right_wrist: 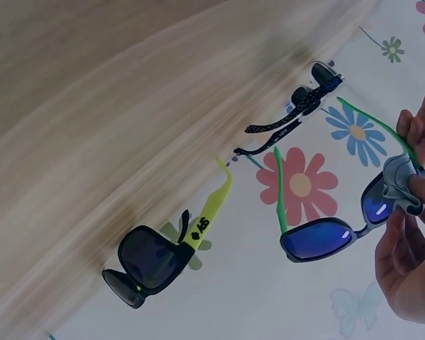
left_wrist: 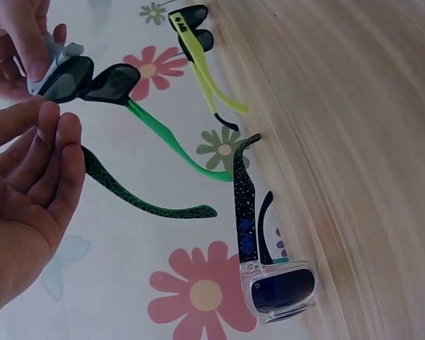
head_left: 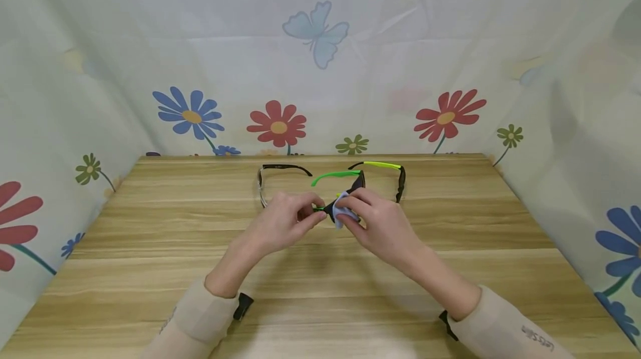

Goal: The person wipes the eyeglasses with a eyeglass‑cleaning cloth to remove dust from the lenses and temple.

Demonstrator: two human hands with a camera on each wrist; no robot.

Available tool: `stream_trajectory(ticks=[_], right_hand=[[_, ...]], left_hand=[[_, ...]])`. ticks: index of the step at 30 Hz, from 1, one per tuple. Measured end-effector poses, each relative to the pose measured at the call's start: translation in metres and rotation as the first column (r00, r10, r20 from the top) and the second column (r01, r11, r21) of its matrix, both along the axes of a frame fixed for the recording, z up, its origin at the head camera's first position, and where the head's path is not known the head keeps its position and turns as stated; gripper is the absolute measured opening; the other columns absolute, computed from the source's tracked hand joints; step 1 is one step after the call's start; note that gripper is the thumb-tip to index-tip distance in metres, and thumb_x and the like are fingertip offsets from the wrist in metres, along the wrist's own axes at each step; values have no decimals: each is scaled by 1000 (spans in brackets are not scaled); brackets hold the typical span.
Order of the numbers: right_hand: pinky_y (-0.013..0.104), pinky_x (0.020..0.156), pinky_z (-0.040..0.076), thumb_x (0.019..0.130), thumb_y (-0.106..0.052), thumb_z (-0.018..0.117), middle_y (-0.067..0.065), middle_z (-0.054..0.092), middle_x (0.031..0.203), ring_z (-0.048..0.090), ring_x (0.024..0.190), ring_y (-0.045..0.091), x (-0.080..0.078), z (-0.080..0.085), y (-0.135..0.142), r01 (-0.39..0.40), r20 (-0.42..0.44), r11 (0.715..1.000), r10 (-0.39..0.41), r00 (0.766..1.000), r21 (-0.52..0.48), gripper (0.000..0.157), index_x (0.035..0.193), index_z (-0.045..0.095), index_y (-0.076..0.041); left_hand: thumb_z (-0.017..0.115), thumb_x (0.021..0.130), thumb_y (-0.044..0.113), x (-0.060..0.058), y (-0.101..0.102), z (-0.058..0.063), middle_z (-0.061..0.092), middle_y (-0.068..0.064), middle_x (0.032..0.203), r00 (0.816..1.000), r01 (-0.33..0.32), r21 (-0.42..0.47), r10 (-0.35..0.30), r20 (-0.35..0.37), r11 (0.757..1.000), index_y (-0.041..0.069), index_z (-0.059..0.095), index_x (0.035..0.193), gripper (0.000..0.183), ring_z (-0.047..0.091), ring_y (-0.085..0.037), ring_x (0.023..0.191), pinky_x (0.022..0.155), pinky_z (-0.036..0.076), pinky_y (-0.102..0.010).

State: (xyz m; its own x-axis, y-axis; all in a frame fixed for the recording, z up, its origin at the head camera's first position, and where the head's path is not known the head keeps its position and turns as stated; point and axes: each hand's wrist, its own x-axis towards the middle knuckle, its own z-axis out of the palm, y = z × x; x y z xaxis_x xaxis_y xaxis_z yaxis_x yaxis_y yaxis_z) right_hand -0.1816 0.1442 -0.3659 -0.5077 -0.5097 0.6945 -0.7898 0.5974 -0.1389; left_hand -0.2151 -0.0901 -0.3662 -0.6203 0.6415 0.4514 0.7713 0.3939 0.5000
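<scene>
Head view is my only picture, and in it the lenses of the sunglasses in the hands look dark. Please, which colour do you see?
Observer: In the right wrist view, these lenses look blue.
Operator: Thank you. Does the yellow temple of the other pair carry some mark?
Observer: Yes, the right wrist view shows dark lettering on its side.
Operator: And the clear-framed pair, does it have some pattern?
Observer: In the left wrist view, one dark temple has pale specks and blue marks.
</scene>
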Motion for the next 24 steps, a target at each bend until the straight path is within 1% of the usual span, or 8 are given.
stream_trajectory(ticks=[9, 13, 17, 24], right_hand=[[29, 61, 56, 85, -8, 85, 5, 66, 94, 67, 74, 15, -4, -1, 10, 48, 34, 999, -47, 998, -4, 19, 101, 74, -4], [28, 58, 55, 84, -7, 85, 4, 66, 94, 66, 71, 15, -7, -3, 14, 70, 39, 998, -70, 997, -1, 20, 101, 74, -5], [28, 58, 54, 85, -7, 85, 3, 67, 94, 65, 69, 14, -9, -5, 19, 94, 51, 996, -94, 994, -4, 20, 102, 74, -6], [33, 65, 58, 87, -5, 83, 5, 68, 101, 68, 79, 17, -12, -4, 28, 150, 123, 988, -144, 982, -41, 21, 106, 73, -5]], left_hand=[[75, 95, 9, 1, -1, 1, 59, 10, 66, 1000, -10, -3, 10, 15, 1000, 6, 71, 103, 10, 50, -1, 54, 50, 46, -23], [75, 95, 9, 0, -3, 0, 59, 10, 66, 1000, -5, 18, 5, 19, 1000, 6, 71, 103, 9, 50, -1, 54, 50, 46, -22], [75, 95, 9, 0, -7, 0, 58, 10, 65, 999, -4, 42, 2, 38, 999, 5, 72, 102, 8, 51, -1, 54, 51, 46, -23], [75, 95, 10, 0, -13, 4, 58, 11, 66, 999, -1, 47, -1, 37, 999, 7, 73, 103, 9, 51, -2, 55, 52, 47, -23]])
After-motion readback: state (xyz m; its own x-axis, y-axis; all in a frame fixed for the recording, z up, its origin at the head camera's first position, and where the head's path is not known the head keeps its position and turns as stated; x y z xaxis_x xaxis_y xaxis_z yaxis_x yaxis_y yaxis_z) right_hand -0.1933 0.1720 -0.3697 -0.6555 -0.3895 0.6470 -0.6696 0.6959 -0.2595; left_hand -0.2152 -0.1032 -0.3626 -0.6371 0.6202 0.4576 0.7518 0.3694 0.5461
